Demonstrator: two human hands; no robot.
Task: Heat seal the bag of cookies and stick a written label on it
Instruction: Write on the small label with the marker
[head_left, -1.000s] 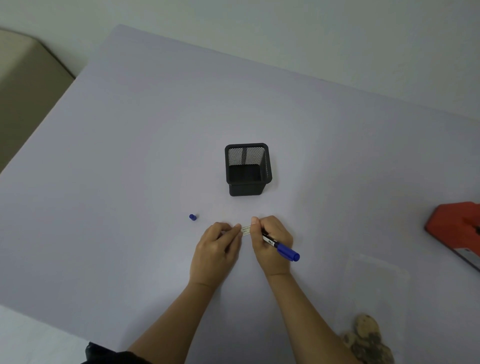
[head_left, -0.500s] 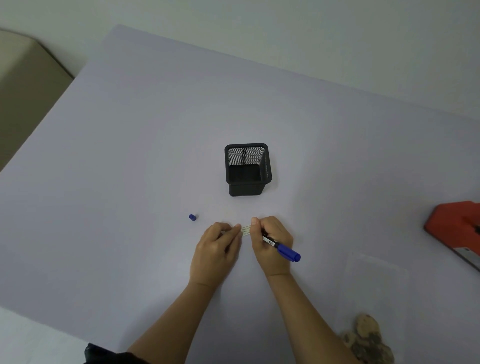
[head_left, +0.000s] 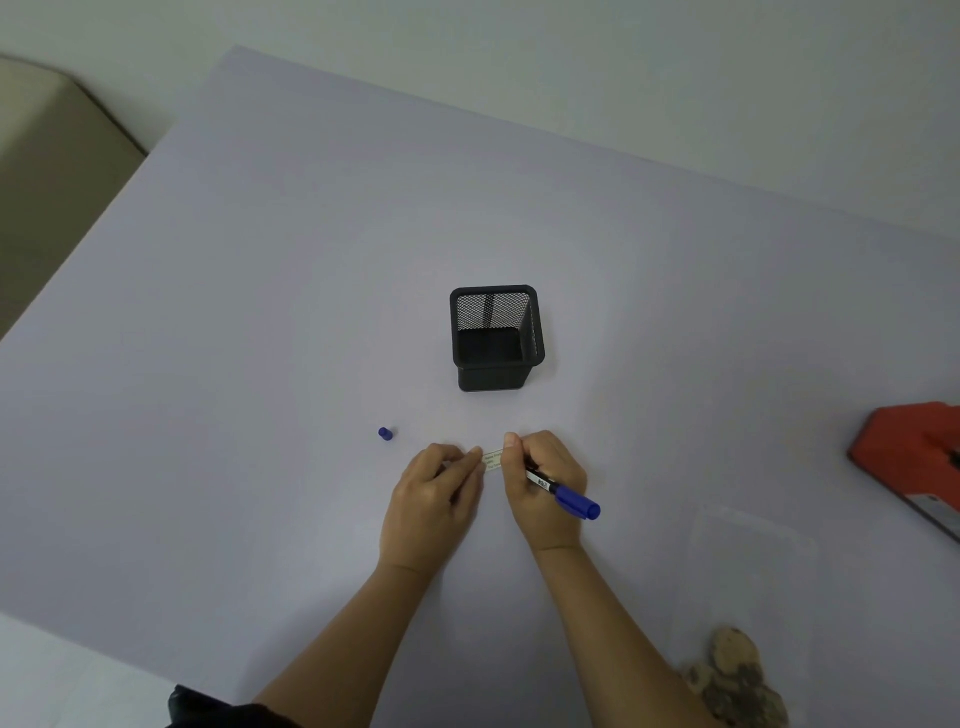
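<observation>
Clear plastic bag of brown cookies lies nearest on the lilac surface; my left grip pinches the white label, my right grip, closed round the blue marker pen, writes on it, with sticking, I judge, next; black mesh cup beyond looks empty.
</observation>
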